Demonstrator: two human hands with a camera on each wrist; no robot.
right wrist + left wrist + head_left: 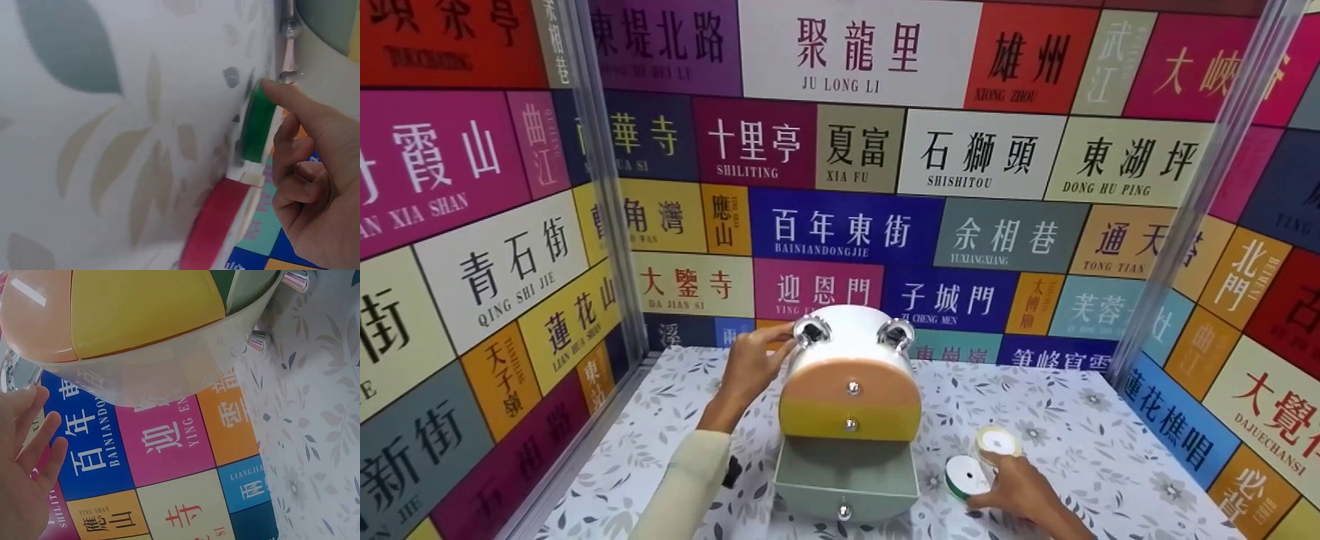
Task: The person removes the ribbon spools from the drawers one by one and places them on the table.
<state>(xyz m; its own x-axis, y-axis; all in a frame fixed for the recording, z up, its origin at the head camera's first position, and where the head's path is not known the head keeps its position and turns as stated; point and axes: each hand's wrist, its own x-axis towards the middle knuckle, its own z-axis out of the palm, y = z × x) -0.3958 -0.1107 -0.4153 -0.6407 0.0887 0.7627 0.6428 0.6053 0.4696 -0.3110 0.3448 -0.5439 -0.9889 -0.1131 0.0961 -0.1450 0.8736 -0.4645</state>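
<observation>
A rounded white drawer box (840,330) with two silver rings on top stands on the table. Its peach drawer (810,382) and yellow drawer (817,420) are in; the grey-green bottom drawer (810,495) is pulled out. My left hand (754,364) pinches the left silver ring (19,377) by its edge. To the right of the box, my right hand (1024,491) touches a green ribbon spool (259,126) with one extended digit, its other fingers bent. A red ribbon spool (216,225) and a cream spool (997,441) lie close to that hand.
Leaf-patterned cloth (1080,420) covers the table. Walls of coloured name panels (840,225) rise behind and on both sides, with pale upright posts (611,195) at the corners. A small black object (731,472) shows beside the left sleeve.
</observation>
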